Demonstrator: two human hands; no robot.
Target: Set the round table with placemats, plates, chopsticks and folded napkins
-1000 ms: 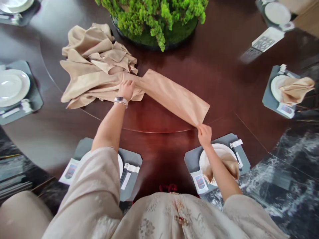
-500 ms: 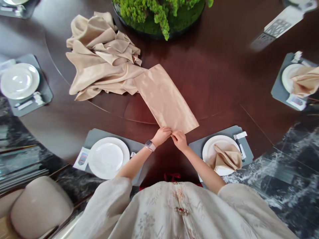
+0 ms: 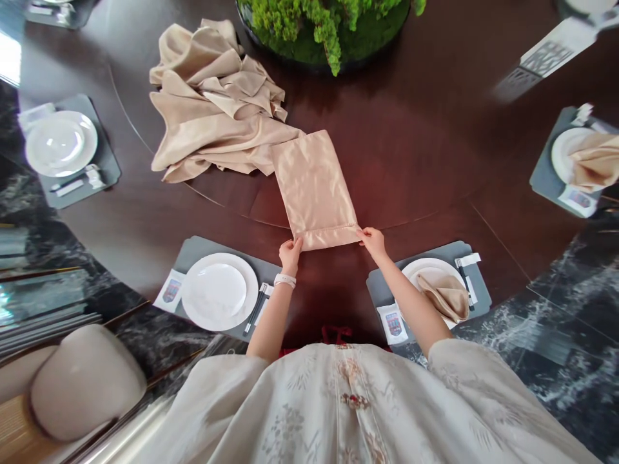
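Note:
A shiny beige cloth napkin point(image 3: 316, 183) lies before me, doubled into a rectangle, with a narrow band turned up along its near edge. My left hand point(image 3: 291, 255) pinches the near left corner of that band. At the near right corner, my right hand point(image 3: 372, 243) pinches the other end, so the edge is held straight between them. The napkin's far left corner touches or overlaps a heap of loose beige napkins point(image 3: 217, 103).
Place settings on grey mats flank me: a bare white plate point(image 3: 215, 293) with chopsticks point(image 3: 255, 309) at left, and a plate with a folded napkin point(image 3: 443, 293) at right. A green planter point(image 3: 329, 32) stands at the back. A chair point(image 3: 89, 380) is lower left.
My hands have moved apart from the middle of the near edge to its two corners. That edge now shows a turned-up band, and the napkin lies straighter toward me.

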